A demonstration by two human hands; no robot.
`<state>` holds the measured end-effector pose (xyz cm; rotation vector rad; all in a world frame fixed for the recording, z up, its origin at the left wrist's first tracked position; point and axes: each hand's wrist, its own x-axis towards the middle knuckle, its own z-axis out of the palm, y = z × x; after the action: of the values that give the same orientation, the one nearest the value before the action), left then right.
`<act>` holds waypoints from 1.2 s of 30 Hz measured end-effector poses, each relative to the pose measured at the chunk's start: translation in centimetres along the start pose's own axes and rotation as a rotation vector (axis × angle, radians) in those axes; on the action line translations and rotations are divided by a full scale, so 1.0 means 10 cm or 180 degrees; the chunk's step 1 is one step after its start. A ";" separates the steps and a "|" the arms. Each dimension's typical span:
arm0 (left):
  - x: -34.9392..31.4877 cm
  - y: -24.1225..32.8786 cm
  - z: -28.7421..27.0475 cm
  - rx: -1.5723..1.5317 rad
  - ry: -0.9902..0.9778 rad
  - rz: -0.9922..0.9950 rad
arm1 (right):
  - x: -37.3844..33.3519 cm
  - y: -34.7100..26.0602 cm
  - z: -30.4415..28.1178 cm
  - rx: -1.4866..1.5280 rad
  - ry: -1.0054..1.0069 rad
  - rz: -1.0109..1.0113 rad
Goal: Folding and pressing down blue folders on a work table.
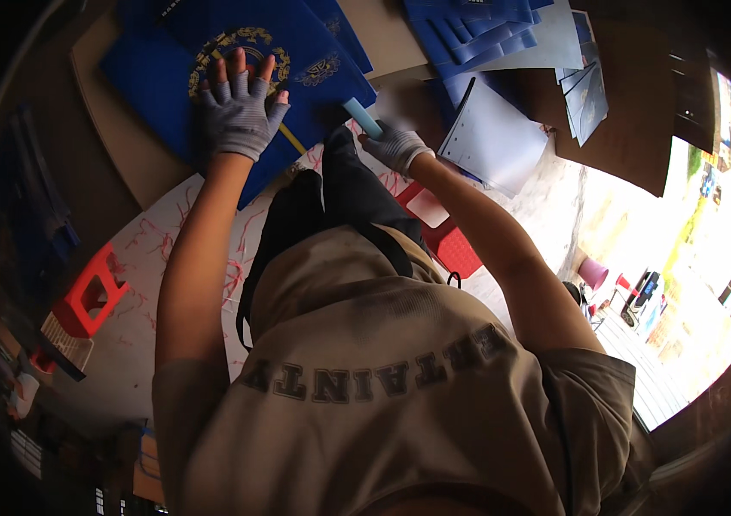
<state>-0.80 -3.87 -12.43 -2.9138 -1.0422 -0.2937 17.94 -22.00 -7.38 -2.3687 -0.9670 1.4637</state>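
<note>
My left hand [242,112], in a grey fingertip-free glove, lies flat with fingers spread on a large blue printed sheet [146,86]. The sheet carries a round gold emblem and a yellow stripe, partly under the hand. My right hand [395,146], gloved the same way, grips a light blue flat bar [360,114] beside the sheet's right edge. The bar's kind is unclear, and dark blur hides the area just above this hand. Right of that hand lies a stack of white sheets [490,138] with holes along one edge.
Blue folded pieces [473,34] are piled at the far right, near narrow pale-blue pieces [587,103]. Brown board [112,129] shows under the blue sheet. Red stools [90,292] [451,245] stand on the floor, which is strewn with red string [232,271].
</note>
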 end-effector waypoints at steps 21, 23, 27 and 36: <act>0.06 0.16 -0.30 -0.0716 0.0171 0.0157 | -0.20 -0.18 1.02 -0.0191 -0.0838 -0.0754; 0.04 0.17 -0.30 -0.0770 0.0191 0.0149 | -0.18 -0.19 1.07 -0.0326 -0.0752 -0.0742; 0.07 0.15 -0.27 -0.0855 0.0225 0.0145 | -0.16 -0.17 1.07 -0.0449 -0.0709 -0.0694; 0.00 0.02 0.02 -0.0097 0.0320 0.0336 | -0.41 0.47 0.88 0.2282 -0.0315 -0.0636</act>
<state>-0.61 -4.02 -12.59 -2.9330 -0.8745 -0.4501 11.18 -29.68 -10.99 -1.6536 -0.5394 1.5245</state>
